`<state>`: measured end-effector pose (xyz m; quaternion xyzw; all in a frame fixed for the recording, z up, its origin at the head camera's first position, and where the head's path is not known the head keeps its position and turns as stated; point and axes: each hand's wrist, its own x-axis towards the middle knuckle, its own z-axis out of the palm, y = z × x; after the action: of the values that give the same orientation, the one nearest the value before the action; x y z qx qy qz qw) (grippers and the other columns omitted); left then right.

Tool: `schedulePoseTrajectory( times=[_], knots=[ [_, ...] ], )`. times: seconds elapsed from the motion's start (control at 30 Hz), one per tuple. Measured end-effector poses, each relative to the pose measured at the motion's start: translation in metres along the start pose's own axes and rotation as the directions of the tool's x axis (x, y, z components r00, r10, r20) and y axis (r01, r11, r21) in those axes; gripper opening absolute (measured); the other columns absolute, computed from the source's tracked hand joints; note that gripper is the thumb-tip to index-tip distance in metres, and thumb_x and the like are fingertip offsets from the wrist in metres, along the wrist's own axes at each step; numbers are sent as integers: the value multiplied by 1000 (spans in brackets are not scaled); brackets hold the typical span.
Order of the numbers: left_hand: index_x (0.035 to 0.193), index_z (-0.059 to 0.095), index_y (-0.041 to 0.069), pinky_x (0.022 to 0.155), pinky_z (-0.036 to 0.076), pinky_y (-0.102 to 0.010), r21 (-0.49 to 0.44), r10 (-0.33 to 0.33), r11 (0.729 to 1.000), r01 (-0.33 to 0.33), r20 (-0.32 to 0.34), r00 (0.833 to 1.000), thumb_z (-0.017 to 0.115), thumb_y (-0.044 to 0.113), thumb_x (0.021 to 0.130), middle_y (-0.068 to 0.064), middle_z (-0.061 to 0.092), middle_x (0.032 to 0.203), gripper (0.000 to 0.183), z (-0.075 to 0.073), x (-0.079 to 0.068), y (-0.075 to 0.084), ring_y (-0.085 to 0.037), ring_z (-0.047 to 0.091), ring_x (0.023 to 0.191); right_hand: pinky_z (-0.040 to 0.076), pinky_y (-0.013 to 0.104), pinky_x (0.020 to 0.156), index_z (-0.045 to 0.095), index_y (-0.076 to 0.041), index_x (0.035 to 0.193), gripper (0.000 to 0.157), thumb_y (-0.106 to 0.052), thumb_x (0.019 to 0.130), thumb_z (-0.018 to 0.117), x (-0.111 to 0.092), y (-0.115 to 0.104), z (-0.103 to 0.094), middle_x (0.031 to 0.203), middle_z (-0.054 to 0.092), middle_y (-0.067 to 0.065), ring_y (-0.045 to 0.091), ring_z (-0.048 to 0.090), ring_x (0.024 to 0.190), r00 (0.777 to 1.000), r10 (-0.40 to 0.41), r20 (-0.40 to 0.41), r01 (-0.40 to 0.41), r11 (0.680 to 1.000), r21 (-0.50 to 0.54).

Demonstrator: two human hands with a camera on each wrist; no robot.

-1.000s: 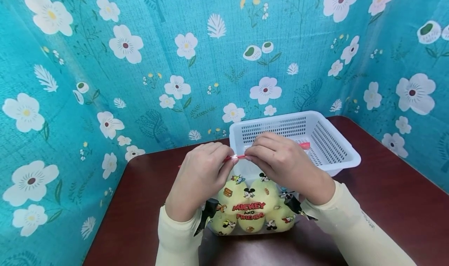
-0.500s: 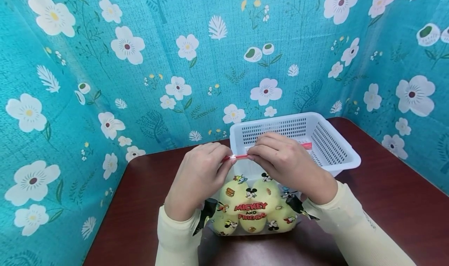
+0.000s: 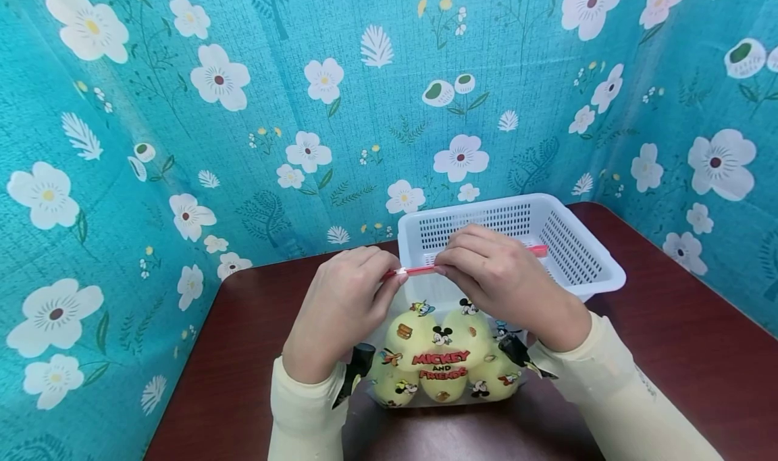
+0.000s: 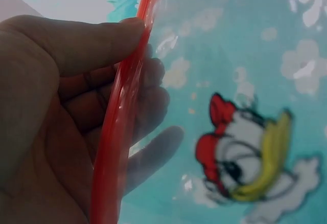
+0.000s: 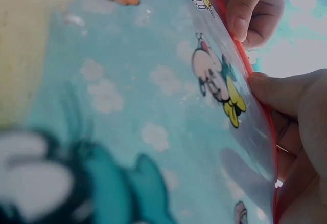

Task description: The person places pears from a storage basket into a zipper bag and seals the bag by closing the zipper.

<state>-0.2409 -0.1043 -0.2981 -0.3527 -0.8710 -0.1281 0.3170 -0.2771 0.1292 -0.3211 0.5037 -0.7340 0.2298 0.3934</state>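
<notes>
A clear plastic zip bag [image 3: 440, 360], printed with cartoon figures and "Mickey and Friends", stands upright in front of me. Several pale yellow rounded things fill its lower part. Along its top runs a red zip strip [image 3: 421, 270]. My left hand [image 3: 346, 306] pinches the strip; in the left wrist view the thumb lies on the near side and the fingers behind the bag. To its right, my right hand [image 3: 501, 282] pinches the same strip between thumb and fingers. A red end shows beyond the right hand, seemingly part of the strip.
Behind the bag, at the back right, stands a white slotted plastic basket [image 3: 598, 268]. Both are on a dark red-brown table [image 3: 243, 353]. A teal flowered curtain [image 3: 377, 117] hangs around the table's back and sides.
My right hand has slid slightly right along the strip, widening the gap between the hands. The red end beyond it and the bag's print have shifted slightly right. The left hand barely moves.
</notes>
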Motion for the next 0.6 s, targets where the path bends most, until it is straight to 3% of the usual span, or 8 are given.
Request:
schedulePoseTrajectory(
  times=[0.6],
  knots=[
    [88, 69, 11, 64, 50, -26, -3, -12, 1000, 12, 15, 1000, 75, 21, 87, 3, 66, 81, 11, -1, 1, 1, -10, 54, 67, 53, 34, 74, 71, -4, 93, 37, -30, 104, 47, 0, 2, -7, 85, 66, 3, 17, 59, 80, 1000, -14, -1, 14, 1000, 3]
  ],
)
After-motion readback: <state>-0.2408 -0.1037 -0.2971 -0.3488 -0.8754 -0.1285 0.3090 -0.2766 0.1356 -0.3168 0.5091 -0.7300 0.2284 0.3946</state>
